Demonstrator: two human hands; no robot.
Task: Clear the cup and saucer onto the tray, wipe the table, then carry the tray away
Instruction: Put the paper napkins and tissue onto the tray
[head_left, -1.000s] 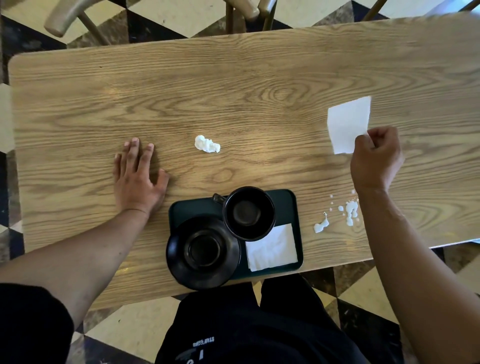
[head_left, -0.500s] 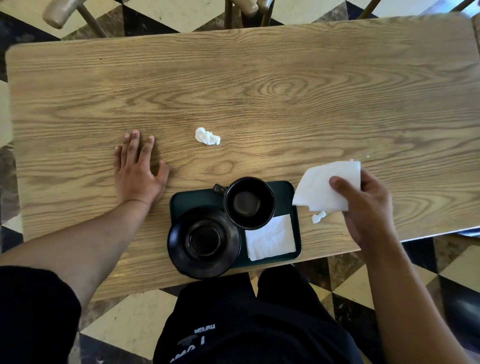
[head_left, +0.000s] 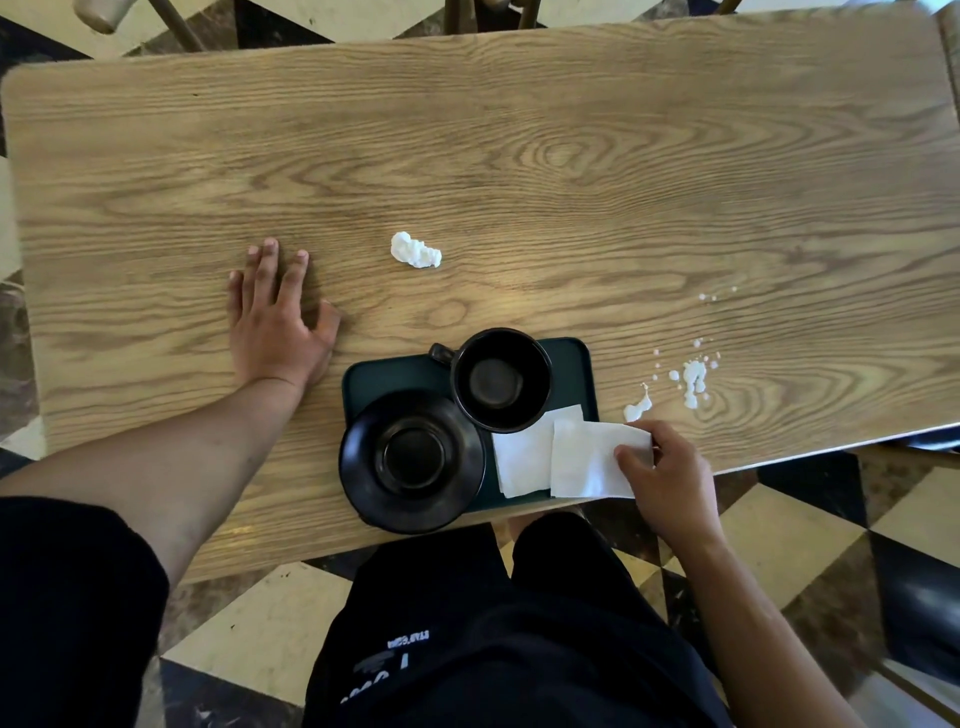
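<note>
Overhead, white spill (head_left: 693, 375) dots the wooden table (head_left: 519, 156); right hand (head_left: 670, 478) grip pinches napkin (head_left: 587, 460).

The worktop (head_left: 519, 156) is a long rectangle of pale oak-look wood with bold, swirling grain and rounded corners, and a soft warm glare lies on its surface near the middle of the near edge. Beyond the worktop's far edge stand the wooden legs and a rounded pale arm of a chair (head_left: 104, 15), with more chair legs (head_left: 488, 10) further along that edge. All around the worktop the floor (head_left: 810, 540) is polished stone laid in large cream, black and mottled brown triangles.
</note>
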